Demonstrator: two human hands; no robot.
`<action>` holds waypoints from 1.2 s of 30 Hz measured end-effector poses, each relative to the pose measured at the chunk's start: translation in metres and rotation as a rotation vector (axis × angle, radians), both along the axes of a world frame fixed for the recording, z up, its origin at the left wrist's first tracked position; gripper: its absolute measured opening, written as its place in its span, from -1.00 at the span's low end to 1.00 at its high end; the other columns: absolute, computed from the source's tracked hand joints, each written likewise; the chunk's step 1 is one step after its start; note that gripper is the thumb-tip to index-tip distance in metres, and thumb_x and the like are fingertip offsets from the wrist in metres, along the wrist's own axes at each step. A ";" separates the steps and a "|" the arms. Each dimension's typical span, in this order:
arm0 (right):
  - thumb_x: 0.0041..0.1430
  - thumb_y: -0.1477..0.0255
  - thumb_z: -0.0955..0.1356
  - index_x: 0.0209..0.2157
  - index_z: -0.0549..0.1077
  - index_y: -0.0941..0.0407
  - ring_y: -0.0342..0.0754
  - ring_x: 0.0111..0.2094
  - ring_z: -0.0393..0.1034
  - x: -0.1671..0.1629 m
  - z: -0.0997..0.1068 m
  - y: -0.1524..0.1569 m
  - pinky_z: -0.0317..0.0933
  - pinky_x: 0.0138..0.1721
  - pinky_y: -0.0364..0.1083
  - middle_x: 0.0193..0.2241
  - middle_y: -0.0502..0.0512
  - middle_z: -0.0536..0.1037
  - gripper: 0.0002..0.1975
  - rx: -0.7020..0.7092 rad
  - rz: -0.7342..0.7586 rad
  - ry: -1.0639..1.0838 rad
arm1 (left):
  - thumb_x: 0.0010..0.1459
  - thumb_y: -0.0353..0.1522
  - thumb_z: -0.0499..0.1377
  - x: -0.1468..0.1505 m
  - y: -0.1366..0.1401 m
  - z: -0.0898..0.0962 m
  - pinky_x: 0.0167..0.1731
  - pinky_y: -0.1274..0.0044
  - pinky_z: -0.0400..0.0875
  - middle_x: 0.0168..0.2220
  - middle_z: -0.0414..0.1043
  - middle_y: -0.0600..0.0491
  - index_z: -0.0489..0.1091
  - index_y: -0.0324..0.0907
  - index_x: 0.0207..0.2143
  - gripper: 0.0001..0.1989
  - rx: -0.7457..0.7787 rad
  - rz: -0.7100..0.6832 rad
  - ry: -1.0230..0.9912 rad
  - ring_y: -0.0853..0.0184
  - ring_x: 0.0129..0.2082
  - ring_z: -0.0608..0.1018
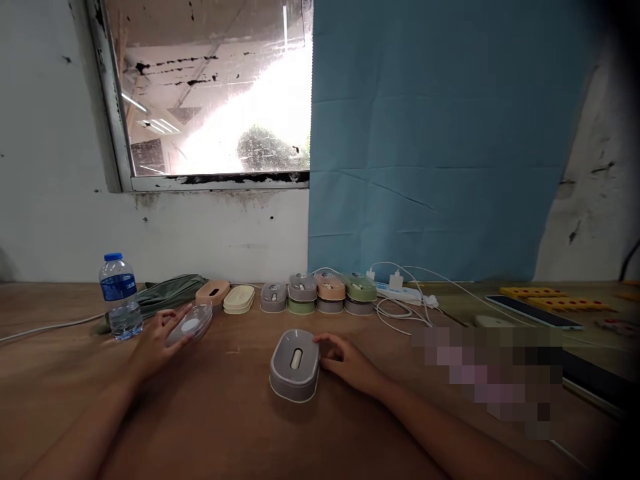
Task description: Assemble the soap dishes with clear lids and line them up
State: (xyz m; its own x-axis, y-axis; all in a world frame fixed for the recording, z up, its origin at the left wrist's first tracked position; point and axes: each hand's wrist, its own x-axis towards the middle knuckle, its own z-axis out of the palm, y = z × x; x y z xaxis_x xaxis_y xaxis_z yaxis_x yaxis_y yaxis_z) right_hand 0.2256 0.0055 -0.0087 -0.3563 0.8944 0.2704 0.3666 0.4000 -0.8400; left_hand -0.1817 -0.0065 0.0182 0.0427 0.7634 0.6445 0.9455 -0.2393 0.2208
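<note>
A grey oval box (295, 367) sits on the table in front of me, with a shallow dished top and a pale oblong piece in its central slot. My right hand (345, 360) is at its right side, fingers bent and fingertips against the rim. Off to the left, my left hand (159, 340) grips a clear plastic lid (191, 323) by its edge, thumb below and fingers above. The lid is tilted and has a white round patch in its middle. It is apart from the grey box.
Behind stand a peach box (213, 293), cream oval pieces (239, 299), a small grey box (273, 297) and stacked boxes (330, 290). A water bottle (120, 297) stands left by a green cloth (170, 293). Right are a power strip (400, 291), cables and yellow racks (555, 299).
</note>
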 end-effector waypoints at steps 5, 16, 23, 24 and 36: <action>-0.11 0.57 0.30 -0.19 0.35 0.10 -0.22 -0.50 0.23 -0.004 0.003 -0.005 0.19 -0.44 -0.18 -0.19 0.05 0.36 -0.65 0.064 0.002 -0.028 | 0.02 -0.14 0.06 0.114 -0.029 0.003 -0.03 0.38 0.21 0.07 0.12 -0.04 -0.09 0.00 0.17 -0.33 -0.102 -0.429 0.056 0.18 0.02 0.27; -0.10 0.60 0.28 -0.07 0.17 0.10 -0.19 -0.41 0.28 -0.007 0.005 -0.011 0.24 -0.38 -0.16 -0.16 0.12 0.26 -0.52 0.211 -0.022 -0.076 | -0.05 -0.15 0.14 0.203 -0.020 -0.006 0.07 0.27 -0.03 -0.08 0.40 0.00 0.35 -0.03 -0.07 -0.56 -0.441 -0.697 -0.258 0.13 -0.04 0.37; -0.12 0.67 0.25 -0.23 0.34 0.10 -0.06 -0.16 0.25 -0.009 0.019 -0.028 0.15 -0.12 -0.07 -0.03 0.14 0.20 -0.64 0.522 0.174 -0.393 | -0.03 -0.07 0.08 0.186 -0.007 -0.010 -0.58 0.58 0.19 -0.60 0.38 0.09 0.46 -0.29 -0.50 -0.56 -0.471 -0.602 -0.811 0.36 -0.55 0.39; -0.12 0.69 0.24 -0.26 0.35 0.10 -0.07 -0.18 0.26 -0.010 0.018 -0.029 0.16 -0.14 -0.08 -0.08 0.13 0.25 -0.65 0.533 0.201 -0.418 | -0.04 -0.07 0.08 0.185 -0.005 -0.010 -0.58 0.59 0.18 -0.60 0.38 0.08 0.46 -0.30 -0.48 -0.56 -0.475 -0.605 -0.859 0.38 -0.55 0.38; -0.15 0.74 0.20 -0.32 0.40 0.12 -0.08 -0.27 0.30 -0.006 0.017 -0.024 0.18 -0.21 -0.12 -0.33 0.06 0.44 -0.64 0.530 0.277 -0.442 | -0.01 -0.16 0.11 0.138 0.023 0.040 -0.24 0.51 0.29 -0.21 0.46 0.00 0.36 -0.16 -0.08 -0.56 -0.014 -0.444 -0.275 0.25 -0.18 0.40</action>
State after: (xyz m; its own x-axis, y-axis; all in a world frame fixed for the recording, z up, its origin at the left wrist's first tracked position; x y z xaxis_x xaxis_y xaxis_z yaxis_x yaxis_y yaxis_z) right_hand 0.2193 -0.0181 0.0080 -0.7256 0.5453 0.4198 0.4526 0.8376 -0.3058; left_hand -0.0436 0.0163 0.0586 0.1948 0.7191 0.6671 0.6605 -0.5989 0.4527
